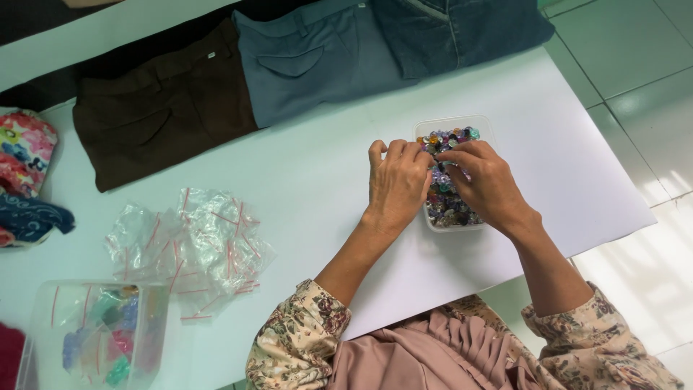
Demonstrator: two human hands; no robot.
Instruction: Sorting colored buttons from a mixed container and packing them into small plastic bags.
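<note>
Bead box (485,124) runs lengthwise away from the person; both hands' fingers (415,155) pinch beads (442,184)

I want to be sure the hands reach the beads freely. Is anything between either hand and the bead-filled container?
Nothing visible. The left hand and right hand are already over the open clear container, fingertips in the coloured beads. No lid covers it; the plastic bags lie well aside.

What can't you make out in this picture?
Head view only:
- Fingertips of the left hand and right hand: curled over the bead tub, so any grasp is hidden.
- Single beads: too small.
- Box, bottom left: contents blurred by its plastic; cut off by the edge.
- Jeans: cut off at the top.
</note>
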